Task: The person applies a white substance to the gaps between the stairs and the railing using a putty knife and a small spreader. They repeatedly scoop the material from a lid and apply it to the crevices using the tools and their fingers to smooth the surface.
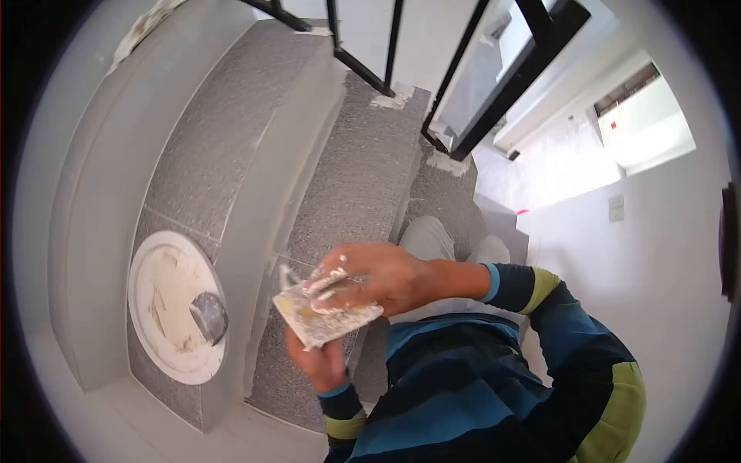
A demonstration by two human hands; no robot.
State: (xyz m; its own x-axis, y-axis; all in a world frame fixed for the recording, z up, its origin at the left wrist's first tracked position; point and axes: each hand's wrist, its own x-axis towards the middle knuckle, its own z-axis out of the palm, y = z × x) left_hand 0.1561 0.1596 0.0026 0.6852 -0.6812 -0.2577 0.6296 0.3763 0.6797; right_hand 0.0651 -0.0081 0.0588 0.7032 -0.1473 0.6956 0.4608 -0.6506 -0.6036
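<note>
My left hand (315, 356) grips a flat, speckled board (332, 318) smeared with whitish filler from beneath, fingers partly hidden under it. Over its upper face lies my right hand (370, 276), fingers closed and daubed with white paste. Something whitish shows between those fingers, too blurred to name. On the stair tread to the left rests a round white lid (143, 309) with brownish smears. A dark grey, block-like piece (209, 318) lies on the lid's right side.
Grey speckled stair treads (351, 177) curve upward, with pale risers (258, 208) between. Black metal railing posts (509, 85) stand along the right, white patches (394, 96) at their feet. A white wall (617, 301) with a switch plate (616, 208) is further right.
</note>
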